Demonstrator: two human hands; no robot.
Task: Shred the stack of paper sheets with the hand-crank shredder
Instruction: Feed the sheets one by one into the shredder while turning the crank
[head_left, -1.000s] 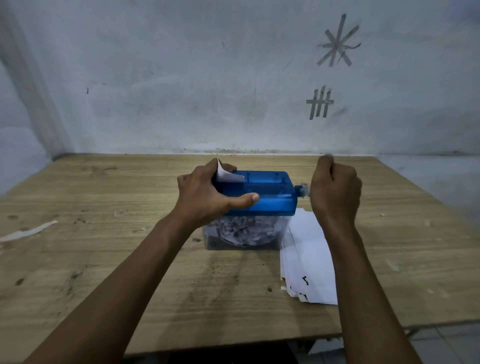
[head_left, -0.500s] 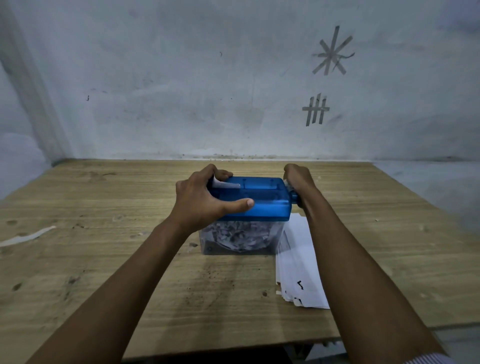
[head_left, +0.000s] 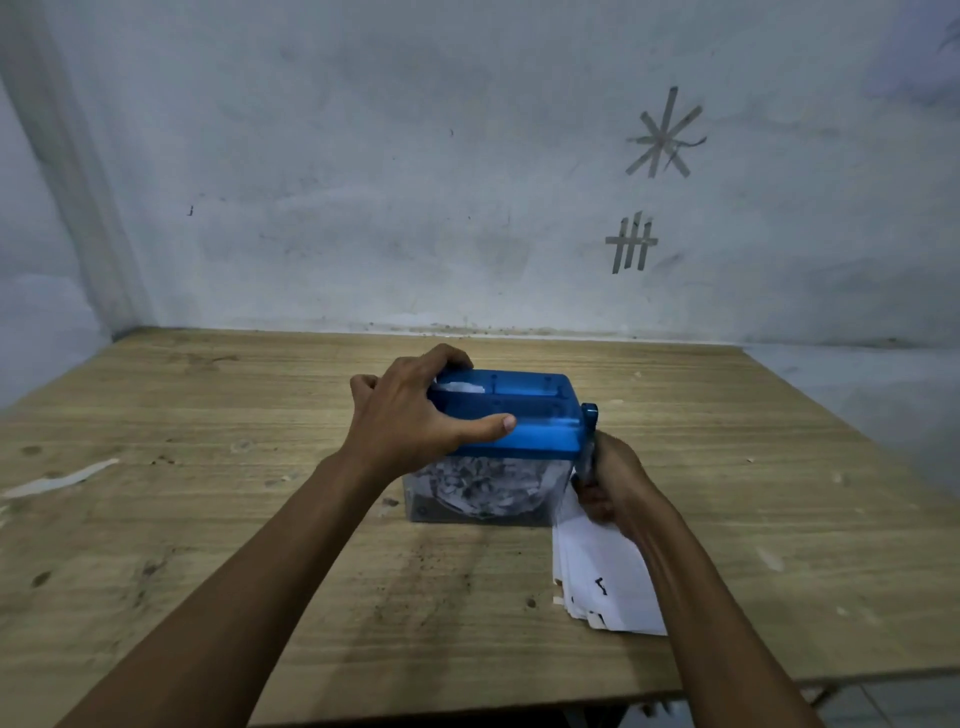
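The blue top of the shredder (head_left: 530, 410) is gripped by the left hand (head_left: 410, 415), pretty much dead centre of the frame. Its fingers (head_left: 441, 358) are curled over the far left edge and the thumb is laid flat along the near side. A bit of white sheet (head_left: 460, 387) can be seen poking out of the slot right by those fingers. The crank (head_left: 589, 421) is clamped in the right hand (head_left: 613, 483), fingers wrapped round it, with the crank arm pointed down just right of centre.

The clear bin (head_left: 483, 488) under the blue top is stuffed with shreds. The stack of paper sheets (head_left: 602, 577) is laid on the table (head_left: 208, 545) touching the bin's right side, lower right of centre, and is partly covered by the right forearm. Further out, a pale strip of paper (head_left: 62, 480) is left on the wood at the left edge. Two tape marks (head_left: 665, 137) are stuck on the wall (head_left: 363, 182), upper right.
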